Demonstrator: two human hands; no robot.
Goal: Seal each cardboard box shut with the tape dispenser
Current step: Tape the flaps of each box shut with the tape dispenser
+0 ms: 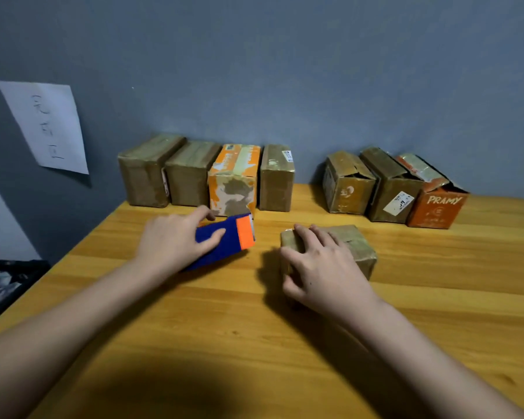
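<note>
Right hand (pixel 321 264) clasping cardboard box (pixel 357 246); left hand (pixel 173 240) around tape dispenser (pixel 224 240).

On the table (pixel 436 297), the tape dispenser (pixel 224 241) lies left of a box (pixel 357 246), seven boxes (pixel 277 176) behind.

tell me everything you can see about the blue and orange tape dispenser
The blue and orange plastic tape dispenser is a blocky, boxy tool: a deep blue body with a bright orange band near its far end and a thin pale edge beyond that. It sits low over the wooden table, angled with the orange end pointing away and to the right, in front of the orange-and-white cardboard box. The left hand grips it, thumb across the blue side and forefinger along the top. No tape roll is visible.
</note>
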